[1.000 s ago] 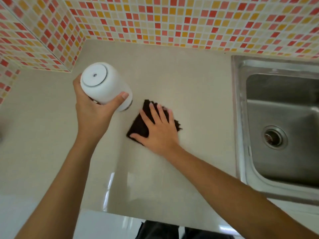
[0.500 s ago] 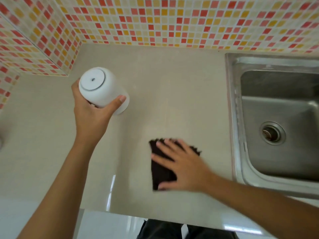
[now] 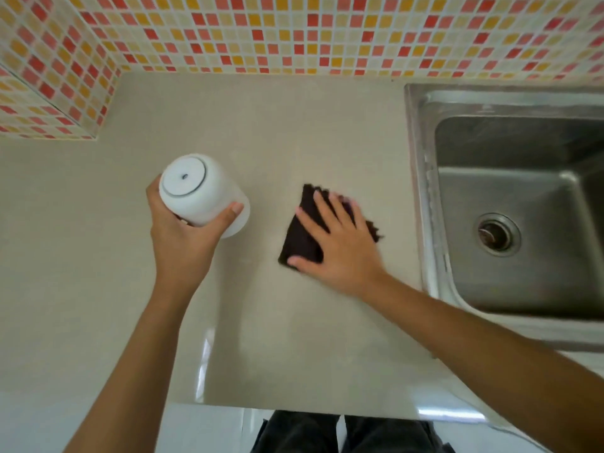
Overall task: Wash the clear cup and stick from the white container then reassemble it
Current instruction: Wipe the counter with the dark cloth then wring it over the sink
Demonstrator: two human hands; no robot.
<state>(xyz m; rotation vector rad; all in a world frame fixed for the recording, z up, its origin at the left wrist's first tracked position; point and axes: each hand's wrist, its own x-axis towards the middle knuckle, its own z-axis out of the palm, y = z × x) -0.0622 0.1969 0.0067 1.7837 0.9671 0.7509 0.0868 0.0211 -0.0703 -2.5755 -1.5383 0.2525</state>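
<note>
Left hand point(image 3: 183, 237) grips container point(image 3: 199, 191), looks reassembled | right hand point(image 3: 336, 243) flat, fingers spread on cloth point(image 3: 299, 237), mid-frame | you seem near the end: wiping counter point(image 3: 294, 132).

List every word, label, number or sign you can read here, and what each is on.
None can be read.
White container in the left hand: plain top, only a small dark dot, no lettering.
Dark cloth under the right hand: no print.
Sink, counter and tiles: no text.
</note>
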